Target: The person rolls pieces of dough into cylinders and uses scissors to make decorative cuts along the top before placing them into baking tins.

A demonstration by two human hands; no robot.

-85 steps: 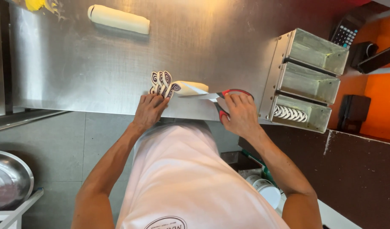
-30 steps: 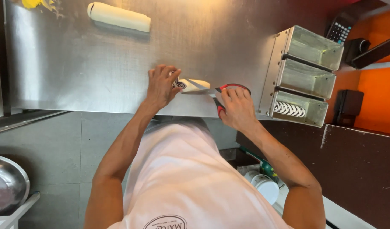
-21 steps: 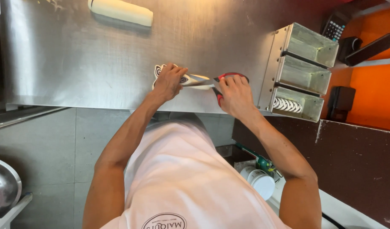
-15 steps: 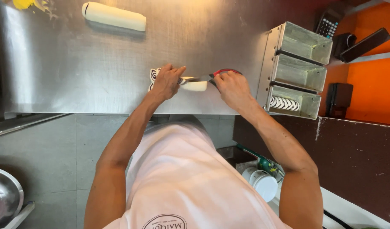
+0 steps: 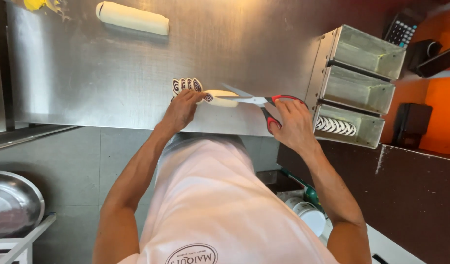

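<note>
four cut swirl slices point(image 5: 184, 85) by left hand point(image 5: 181, 108) gripping one dough roll point(image 5: 220, 99); right hand point(image 5: 294, 126) grips open scissors point(image 5: 264, 103).

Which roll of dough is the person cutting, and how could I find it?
Look at the big steel table, near the edge closest to the person. Between the left hand and the right hand with the red-handled scissors lies a short pale dough roll. Unlike the long uncut roll farther off, its end shows a dark swirl, and swirly cut slices stand beside it.
</note>
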